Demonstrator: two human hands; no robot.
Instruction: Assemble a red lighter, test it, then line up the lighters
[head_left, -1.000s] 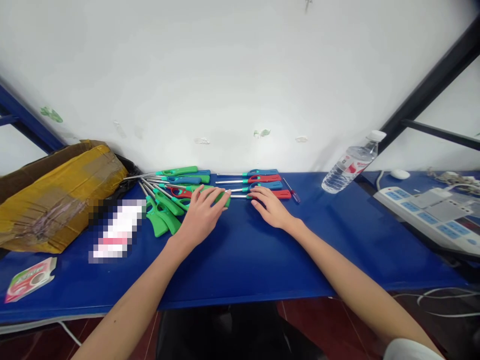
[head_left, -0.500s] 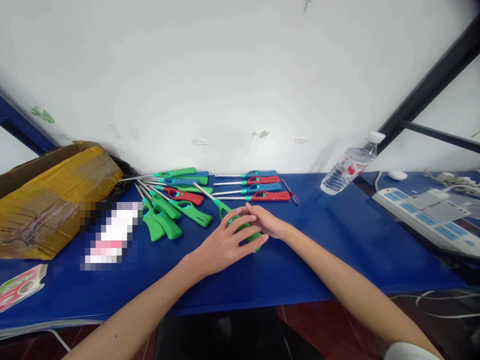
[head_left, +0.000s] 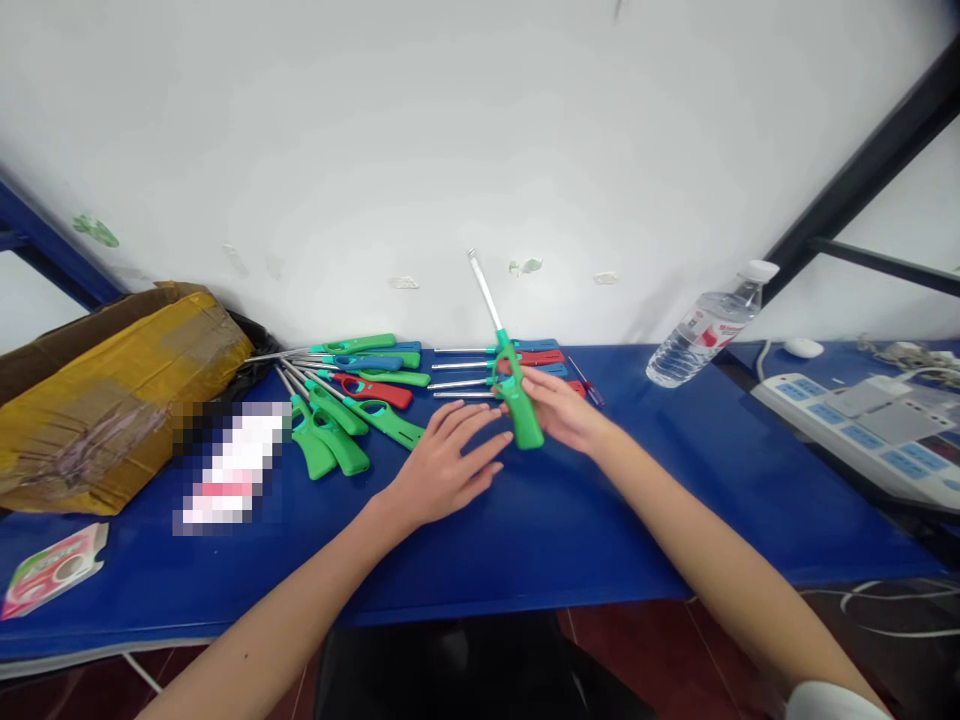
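Note:
My right hand [head_left: 564, 410] is closed around the handle of a green lighter [head_left: 527, 415], whose metal rod points up and slightly left in front of the wall. Just left of the handle is my left hand [head_left: 450, 462], fingers spread and holding nothing. Behind the held lighter lies a row of blue and red lighters [head_left: 551, 357], rods to the left, partly covered by it and my right hand. A fanned pile of mostly green lighters [head_left: 341, 445], with a red one [head_left: 382, 392] and blue ones among them, lies on the left.
On the blue table [head_left: 600, 540], a screwdriver [head_left: 587, 382] lies beside the row. A tilted water bottle [head_left: 705, 325] and power strips [head_left: 862, 425] are at the right. A taped box [head_left: 127, 390] and a card piece [head_left: 56, 570] are at the left.
The green lighter has been raised and turned more upright in my right hand. My left hand has come off it and moved slightly left.

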